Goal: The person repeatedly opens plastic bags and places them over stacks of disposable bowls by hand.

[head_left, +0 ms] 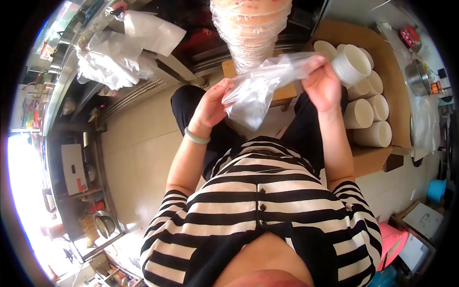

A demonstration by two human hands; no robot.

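Note:
A clear plastic bag (256, 95) is stretched between my two hands, above my knees. My left hand (212, 104) pinches its left edge, with a pale bangle on the wrist. At the upper right end, my right hand (322, 83) has its thumb and fingers closed on the plastic. Just beyond the bag stands a tall stack of bowls or cups in clear wrap (251, 36), on a small wooden stool (286, 93). Beside my right hand, white paper cups (358, 115) lie in nested stacks inside an open cardboard box (399, 100).
More clear plastic bags (114, 52) hang at the upper left. Shelving with a white box (73, 168) lines the left side. On the right are a metal bowl (417, 76), a blue container (436, 190) and a pink object (393, 244). Tiled floor (138, 158) shows at left.

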